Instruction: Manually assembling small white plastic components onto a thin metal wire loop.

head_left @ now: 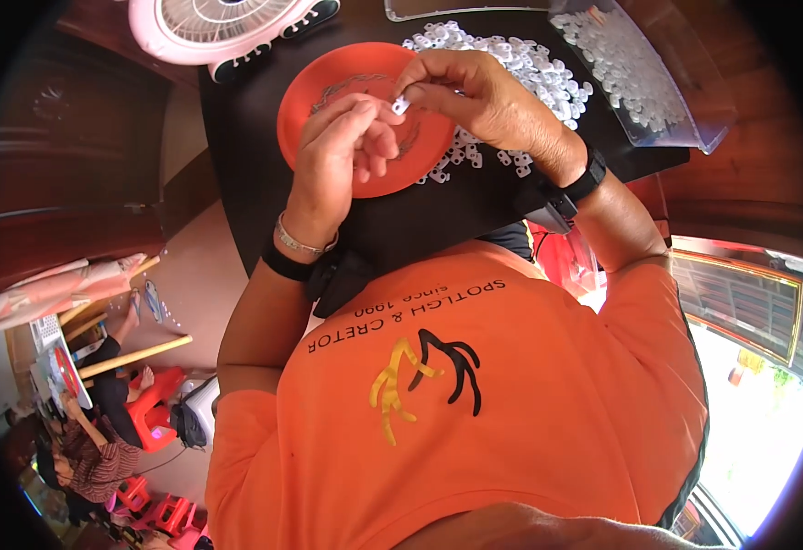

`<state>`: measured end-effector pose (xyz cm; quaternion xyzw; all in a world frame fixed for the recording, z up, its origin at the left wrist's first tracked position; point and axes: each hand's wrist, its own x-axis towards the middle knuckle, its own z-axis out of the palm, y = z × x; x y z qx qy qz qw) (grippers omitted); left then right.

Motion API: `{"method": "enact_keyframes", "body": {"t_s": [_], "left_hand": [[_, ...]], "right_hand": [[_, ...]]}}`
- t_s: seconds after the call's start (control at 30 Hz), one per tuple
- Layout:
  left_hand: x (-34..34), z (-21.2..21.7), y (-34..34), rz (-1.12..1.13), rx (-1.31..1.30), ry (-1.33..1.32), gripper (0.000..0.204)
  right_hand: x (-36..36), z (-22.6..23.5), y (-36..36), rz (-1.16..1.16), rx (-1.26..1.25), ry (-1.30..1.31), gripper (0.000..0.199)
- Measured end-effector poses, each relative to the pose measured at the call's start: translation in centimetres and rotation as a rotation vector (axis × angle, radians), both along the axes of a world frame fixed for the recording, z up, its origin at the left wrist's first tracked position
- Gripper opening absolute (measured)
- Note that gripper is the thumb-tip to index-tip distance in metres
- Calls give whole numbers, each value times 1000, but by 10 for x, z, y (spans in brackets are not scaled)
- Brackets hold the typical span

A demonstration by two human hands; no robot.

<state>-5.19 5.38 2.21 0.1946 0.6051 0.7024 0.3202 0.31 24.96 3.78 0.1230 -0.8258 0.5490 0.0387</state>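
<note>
the right hand [479,96] and the left hand [342,151] meet over a dark table [236,156], fingertips together on one small white plastic piece [400,105]. the right hand's thumb and forefinger are closed in a pinch on that piece, its other fingers loosely curled; the left hand is curled too, its fingertips bunched just beside the piece and touching it, though whether it grips it cannot be told. directly under both hands lies a round orange plate [314,92], with a thin chain-like strand on it, partly hidden by the fingers. beyond and under the right hand spreads a heap of white plastic pieces [520,60] of the same kind, loose on the table. further right of that hand stands a clear plastic bag [635,78] filled with more white pieces. beyond the left hand sits a pink fan [218,23]. the left wrist wears a silver bracelet [300,243] and a black band, the right wrist a black watch [587,176].
</note>
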Motion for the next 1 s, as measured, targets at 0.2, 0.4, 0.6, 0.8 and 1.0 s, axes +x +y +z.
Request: {"method": "enact_keyframes", "body": {"t_s": [0.2, 0.4, 0.6, 0.8, 1.0], "left_hand": [[-8, -12, -7, -68, 137, -217, 26], [-11, -14, -7, 19, 285, -283, 18], [-13, -15, -7, 44, 220, -175, 16], [-20, -10, -11, 87, 59, 117, 17], [-26, -17, -12, 211, 114, 149, 18]], "right_hand": [[-12, -7, -19, -54, 169, 285, 12], [-10, -4, -33, -183, 199, 375, 16], [-16, -4, -34, -173, 303, 386, 20], [-22, 0, -32, -77, 406, 486, 19], [-29, -15, -20, -121, 659, 349, 17]]}}
